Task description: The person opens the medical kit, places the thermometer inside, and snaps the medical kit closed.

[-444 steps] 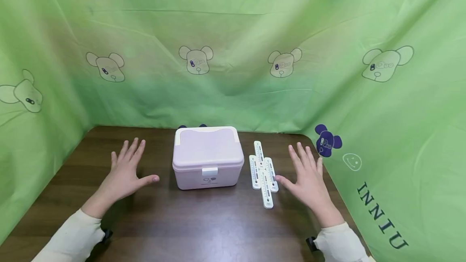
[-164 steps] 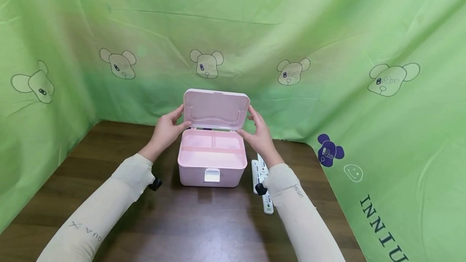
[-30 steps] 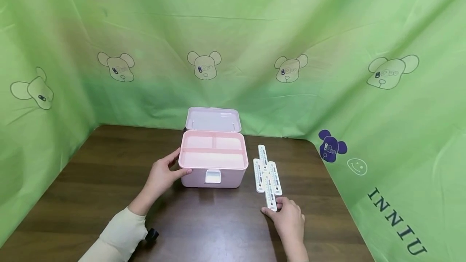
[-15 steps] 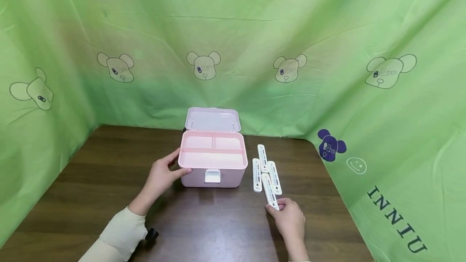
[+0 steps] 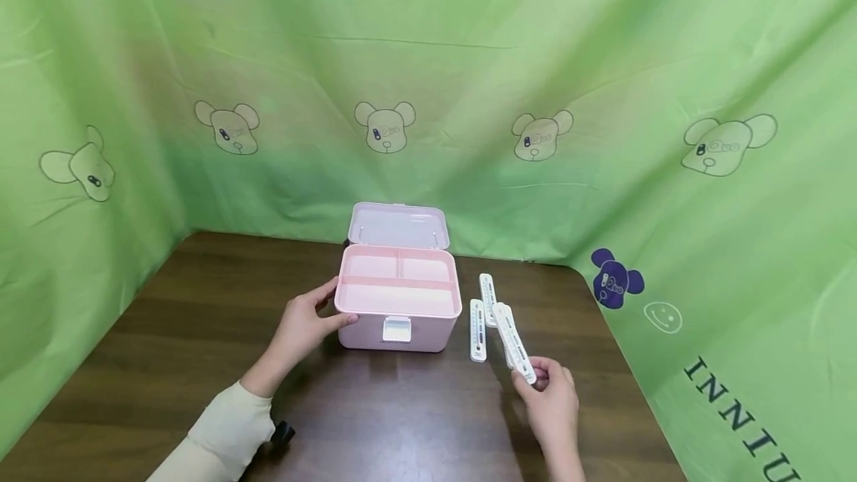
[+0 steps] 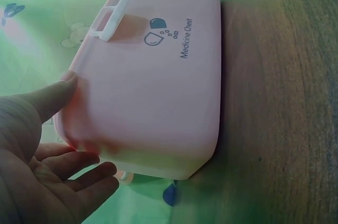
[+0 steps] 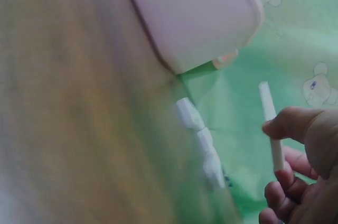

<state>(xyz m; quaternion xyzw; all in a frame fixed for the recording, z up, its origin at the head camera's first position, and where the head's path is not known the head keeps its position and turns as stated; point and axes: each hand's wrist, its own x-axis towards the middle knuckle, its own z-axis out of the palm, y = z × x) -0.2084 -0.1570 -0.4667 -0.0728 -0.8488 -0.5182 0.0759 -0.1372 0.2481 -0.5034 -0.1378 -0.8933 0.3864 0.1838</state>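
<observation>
A pink medicine chest (image 5: 431,333) stands on the table with its lid (image 5: 402,227) tipped back, showing a pink divided tray (image 5: 398,300). My left hand (image 5: 297,329) holds the chest's front left corner, thumb on the front wall and fingers along the side, as the left wrist view also shows. Between thumb and fingers, my right hand (image 5: 550,399) pinches the near end of a flat white thermometer (image 5: 514,344). In the right wrist view this thermometer (image 7: 268,109) is raised off the table. It covers most of another thermometer lying below.
Two more thermometers (image 5: 477,330) lie in plain sight right of the chest, one of them farther back. The white latch (image 5: 396,329) hangs on the chest's front. Green printed cloth (image 5: 469,169) surrounds the brown wooden table (image 5: 201,303) at the back and sides.
Both hands first hovered beside the closed chest, then swung its lid back. Since then my right hand has taken the nearest thermometer and lifted it rightward; my left hand has stayed on the chest.
</observation>
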